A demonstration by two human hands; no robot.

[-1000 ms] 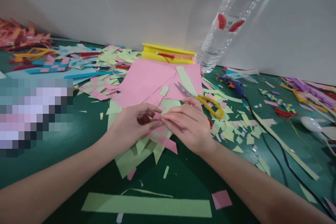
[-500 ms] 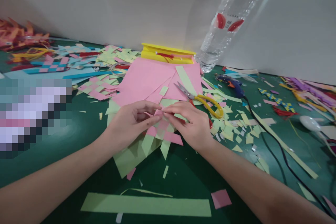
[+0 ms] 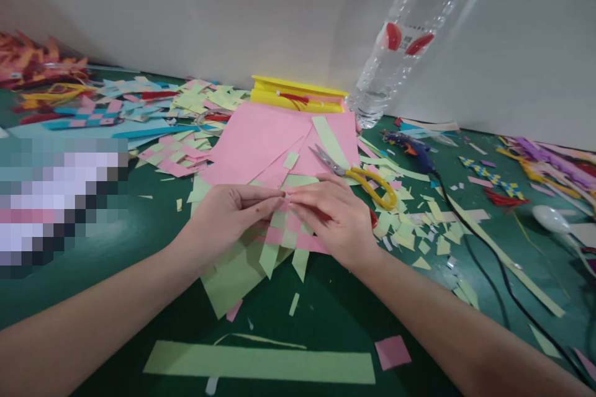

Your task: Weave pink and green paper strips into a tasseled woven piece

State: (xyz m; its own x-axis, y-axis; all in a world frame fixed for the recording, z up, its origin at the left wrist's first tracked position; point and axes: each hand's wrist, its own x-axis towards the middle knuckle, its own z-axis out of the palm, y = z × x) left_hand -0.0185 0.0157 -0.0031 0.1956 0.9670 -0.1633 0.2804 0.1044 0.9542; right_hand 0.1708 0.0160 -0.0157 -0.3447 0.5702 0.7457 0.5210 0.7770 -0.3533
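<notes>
A small woven piece of pink and green paper strips (image 3: 289,231) is pinched between my two hands, its pointed green ends hanging downward. My left hand (image 3: 235,211) grips its upper left side with thumb and fingers. Opposite it, my right hand (image 3: 338,214) pinches the top right side, the fingertips of both hands almost meeting. The fingers hide the upper part of the weave. Under and behind the hands lie pink paper sheets (image 3: 261,136) and a green sheet (image 3: 223,282). Yellow-handled scissors (image 3: 372,186) rest half open on the pink paper, just beyond my right hand.
A glue gun (image 3: 414,152) with a black cord lies at the right, near scattered paper scraps (image 3: 419,229). Behind stand a clear plastic bottle (image 3: 395,49) and a yellow folded holder (image 3: 298,96). A green strip (image 3: 261,363) lies in front; a white spoon (image 3: 549,220) is far right.
Both hands have shifted slightly, and the woven piece has turned a little between them, its green ends swinging rightward. The left fingers lie straighter and closer together.
</notes>
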